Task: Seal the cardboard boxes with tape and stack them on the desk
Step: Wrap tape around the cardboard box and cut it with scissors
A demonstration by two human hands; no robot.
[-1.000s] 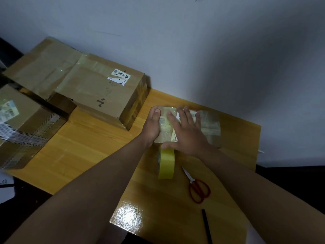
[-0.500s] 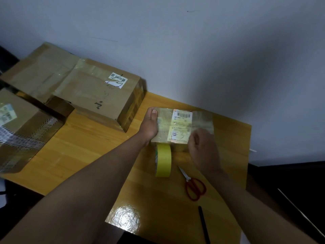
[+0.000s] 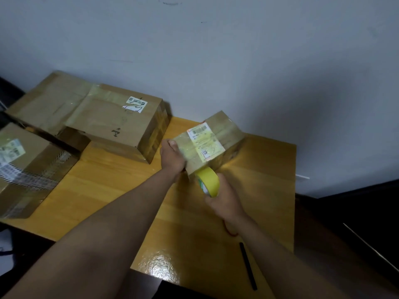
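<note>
1. My left hand [image 3: 172,157], at frame centre, grips the left end of the small box [image 3: 208,145], thumb on top. I judge this steadies the box against the pull of the tape.
2. My right hand [image 3: 224,201], just below the box, is curled round the yellow roll [image 3: 208,183], which touches the box's near edge, probably to run tape over that side.
3. The box sits turned at an angle and looks tipped up on the desk [image 3: 259,201], label up, right of centre.
4. Upper left, a large box [image 3: 116,124] lies over another one; a third box [image 3: 26,169] sits at the left edge. All look taped.
5. Lower right, a black pen [image 3: 248,266] lies on the desk; something red [image 3: 230,230] shows under my right wrist.
</note>
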